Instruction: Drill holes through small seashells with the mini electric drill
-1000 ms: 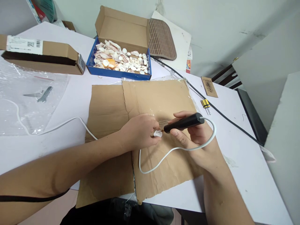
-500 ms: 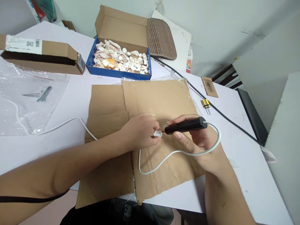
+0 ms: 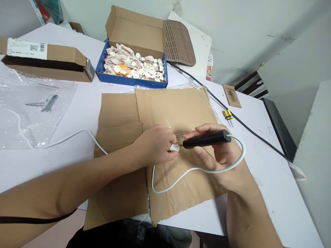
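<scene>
Over the brown cardboard sheet (image 3: pixel 178 106), my left hand (image 3: pixel 155 144) pinches a small white seashell (image 3: pixel 174 147) between thumb and fingers. My right hand (image 3: pixel 219 155) is closed around the black barrel of a corded mini drill (image 3: pixel 207 138), thumb below and fingers above. Its thin bit points left and lies across the shell's face; whether it has gone into the shell I cannot tell. A white cord (image 3: pixel 191 169) leaves the drill's back end, loops over the cardboard and passes under my left forearm.
A blue-sided open box (image 3: pixel 131 81) of shells stands at the back, beside a long brown carton (image 3: pixel 67 74). A plastic bag with a small wrench (image 3: pixel 49 104) lies left. A black cable (image 3: pixel 248 120), yellow-handled screwdrivers (image 3: pixel 228 115) and a brown card piece (image 3: pixel 232 96) lie right.
The whole view has shifted very slightly. My right hand and the drill sit a touch further right, and the cord loop has moved a little. Both hands keep their holds.
</scene>
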{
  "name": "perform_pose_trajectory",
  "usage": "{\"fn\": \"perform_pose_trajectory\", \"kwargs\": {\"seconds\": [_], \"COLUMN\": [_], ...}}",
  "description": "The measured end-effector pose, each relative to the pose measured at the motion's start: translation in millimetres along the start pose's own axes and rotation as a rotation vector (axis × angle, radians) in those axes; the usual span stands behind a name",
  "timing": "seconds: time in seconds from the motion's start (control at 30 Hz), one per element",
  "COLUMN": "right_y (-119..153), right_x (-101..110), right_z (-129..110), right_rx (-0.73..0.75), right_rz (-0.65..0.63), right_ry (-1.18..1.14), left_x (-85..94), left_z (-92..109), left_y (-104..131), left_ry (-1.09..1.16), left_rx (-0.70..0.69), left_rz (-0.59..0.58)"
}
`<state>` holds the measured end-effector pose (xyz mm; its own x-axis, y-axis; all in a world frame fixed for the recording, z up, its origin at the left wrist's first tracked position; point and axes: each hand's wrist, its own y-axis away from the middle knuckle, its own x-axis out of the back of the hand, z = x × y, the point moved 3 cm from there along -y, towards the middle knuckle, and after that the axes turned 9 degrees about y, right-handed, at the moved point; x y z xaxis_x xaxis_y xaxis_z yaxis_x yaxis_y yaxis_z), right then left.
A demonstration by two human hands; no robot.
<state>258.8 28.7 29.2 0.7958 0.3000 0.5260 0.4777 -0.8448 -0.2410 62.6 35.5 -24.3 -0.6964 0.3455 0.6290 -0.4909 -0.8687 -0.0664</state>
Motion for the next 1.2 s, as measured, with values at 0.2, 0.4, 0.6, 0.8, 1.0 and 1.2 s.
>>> {"fn": "perform_pose_trajectory", "kwargs": {"seconds": [0.2, 0.4, 0.6, 0.8, 1.0, 1.2], "right_y": [-0.4, 1.0, 0.7, -1.8, -2.3, -2.3], "right_x": [0.3, 0.0, 0.9, 0.7, 0.6, 0.2], "right_z": [-2.9, -2.4, -2.4, -4.1, -5.1, -3.0], "right_rx": [0.034, 0.02, 0.008, -0.012, -0.022, -0.076], "right_rz": [-0.024, -0.037, -0.04, 0.014, 0.05, 0.021], "right_ry": [0.033, 0.038, 0.049, 0.172, 0.229, 0.095], "left_x": [0.4, -0.4, -0.5, -2.2, -1.6, -0.7], "left_z": [0.7, -0.3, -1.6, -2.0, -2.0, -0.6], "left_y": [0.0, 0.1, 0.4, 0.0, 0.0, 0.2], "left_ry": [0.002, 0.014, 0.006, 0.014, 0.011, -0.002], "left_rx": [0.011, 0.001, -0.017, -0.035, -0.051, -0.035], "left_rz": [-0.004, 0.003, 0.012, 0.013, 0.017, 0.016]}}
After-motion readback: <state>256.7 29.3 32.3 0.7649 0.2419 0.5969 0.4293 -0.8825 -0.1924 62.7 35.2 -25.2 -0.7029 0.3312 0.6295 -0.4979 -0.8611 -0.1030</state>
